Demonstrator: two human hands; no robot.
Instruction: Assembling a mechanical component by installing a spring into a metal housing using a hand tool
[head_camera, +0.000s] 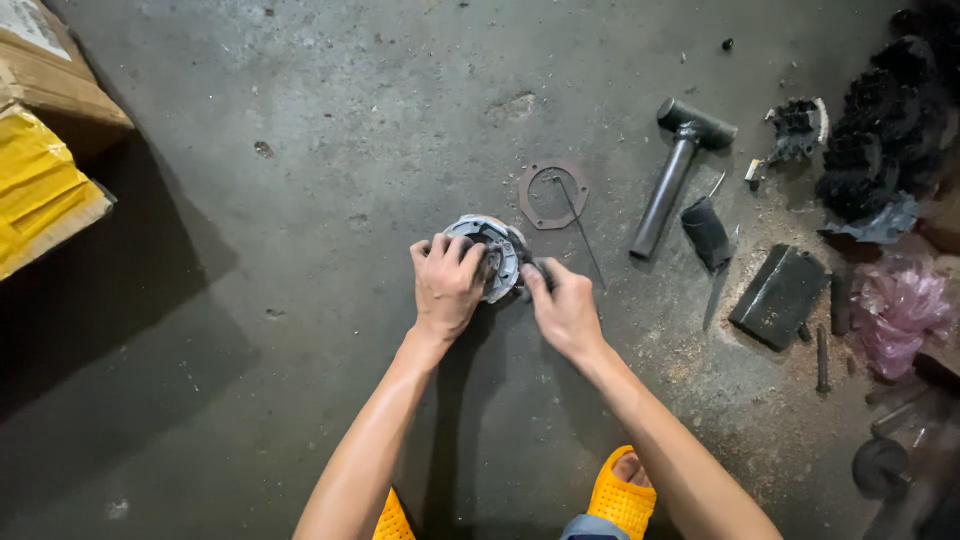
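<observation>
Head view, looking straight down at a stained concrete floor. Left hand clamped over a round grey metal assembly — fingers curled across its top and near rim, palm pressing from the person's side. Right hand closed against the same assembly's right edge, fingertips pinching at a small dark part there; exactly what is pinched, too hidden to tell. Assembly resting on the floor between the two hands, mostly showing beyond the left knuckles. Just past it, lying flat: a thin brown ring-shaped gasket with a thin dark wire crossing its lower edge. Farther right, well apart from the hands: a dark hammer, a short black cylinder, a flat black block, black toothed parts and a crumpled pink plastic bag, sawdust scattered among them. Upper left, a cardboard box above a yellow package. Bottom edge — yellow sandals.
</observation>
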